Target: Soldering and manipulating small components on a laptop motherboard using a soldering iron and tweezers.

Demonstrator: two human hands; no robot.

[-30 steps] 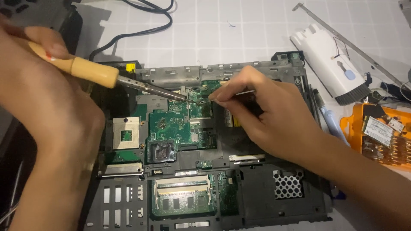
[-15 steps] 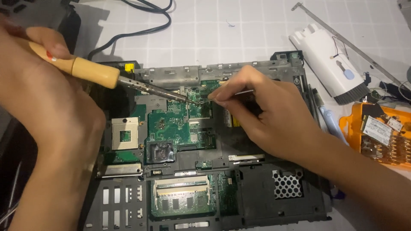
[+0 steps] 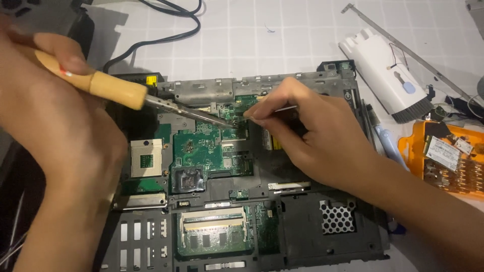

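Head camera looks down on an opened black laptop chassis (image 3: 302, 236) with its green circuit board (image 3: 201, 146) exposed, lying on a white gridded mat (image 3: 282, 35). At the chassis's upper left corner, the left hand (image 3: 55, 116) is closed around the pale wooden handle of a soldering iron (image 3: 116, 90), whose metal shaft slants down to the right so that its tip meets the upper middle of the board. Over the right half of the chassis, the right hand (image 3: 322, 136) pinches a thin metal tool (image 3: 272, 111) between fingertips, its end pointing left at the same spot, just beside the iron's tip. Right of the chassis lie a white plastic brush-ended device (image 3: 388, 75) and an orange tray of small parts (image 3: 443, 156). A black cable (image 3: 166, 35) curls on the mat above the chassis.
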